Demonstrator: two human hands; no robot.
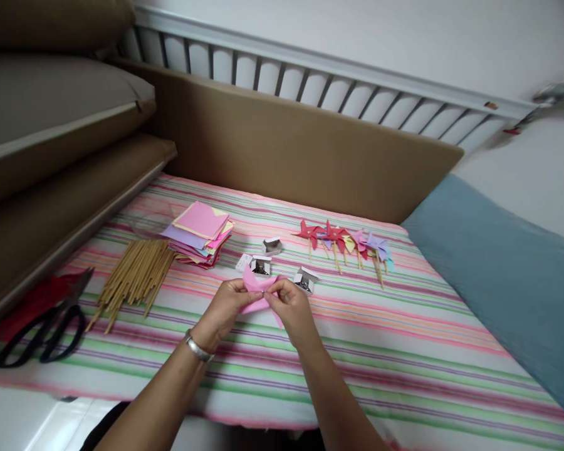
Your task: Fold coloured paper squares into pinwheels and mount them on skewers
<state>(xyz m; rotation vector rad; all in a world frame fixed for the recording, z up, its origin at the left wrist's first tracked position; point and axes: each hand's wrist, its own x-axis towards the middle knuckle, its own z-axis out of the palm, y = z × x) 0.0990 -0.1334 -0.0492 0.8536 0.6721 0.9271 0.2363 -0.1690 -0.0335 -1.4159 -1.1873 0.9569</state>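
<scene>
Between both hands is a piece of pink paper with its corners curled toward the middle, like a pinwheel being shaped. My left hand is closed on its left side, thumb and fingers pinched near the centre. My right hand pinches the same centre from the right. A small shiny bit shows between the fingertips, too small to name. Just beyond the hands stand small open boxes, one grey-white, one with dark metal bits and another with similar bits.
Left of the hands lie a stack of coloured paper squares, a bundle of thin wooden sticks and black-handled scissors. Several finished pinwheels lie at the back right on the striped cloth. A brown board borders the back; cushions rise at left.
</scene>
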